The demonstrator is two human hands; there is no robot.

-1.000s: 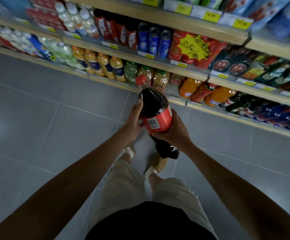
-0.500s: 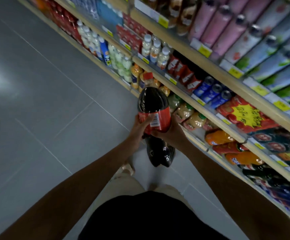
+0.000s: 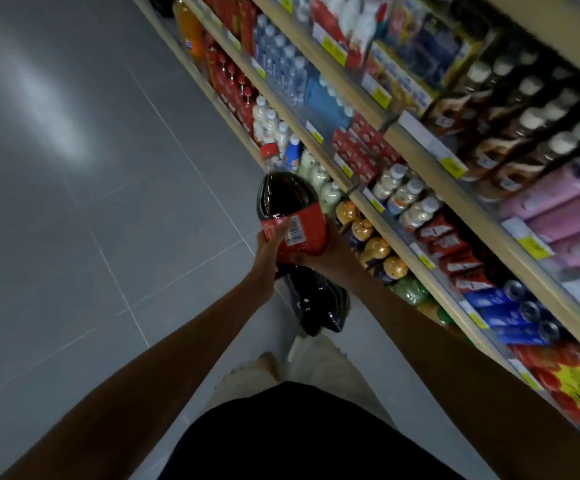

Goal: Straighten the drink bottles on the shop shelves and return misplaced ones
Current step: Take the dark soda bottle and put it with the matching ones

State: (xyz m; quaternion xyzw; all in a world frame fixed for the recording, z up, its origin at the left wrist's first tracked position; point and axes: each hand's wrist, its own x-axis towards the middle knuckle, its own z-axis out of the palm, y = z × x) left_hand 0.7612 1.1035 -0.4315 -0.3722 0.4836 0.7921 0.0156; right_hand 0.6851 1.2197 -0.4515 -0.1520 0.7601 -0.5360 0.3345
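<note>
A large dark cola bottle (image 3: 286, 199) with a red cap and red label is held upright in front of me over the aisle floor. My left hand (image 3: 269, 245) grips its left side at the label, thumb across the barcode. My right hand (image 3: 330, 252) wraps the right side and underside of the label. The bottle's dark base (image 3: 319, 303) hangs below both hands. Rows of red cola bottles (image 3: 233, 81) stand on the bottom shelf further up the aisle.
Wooden shelves (image 3: 399, 230) run along the right, packed with juice bottles (image 3: 378, 247), white drink bottles (image 3: 406, 199), blue cans (image 3: 510, 306), water packs (image 3: 281, 57) and pink bottles (image 3: 565, 216). Grey tiled floor (image 3: 91, 202) lies to the left.
The view has turned left along the aisle, so the shelves now run up the right side. Both hands kept hold of the cola bottle, which stays in front of me.
</note>
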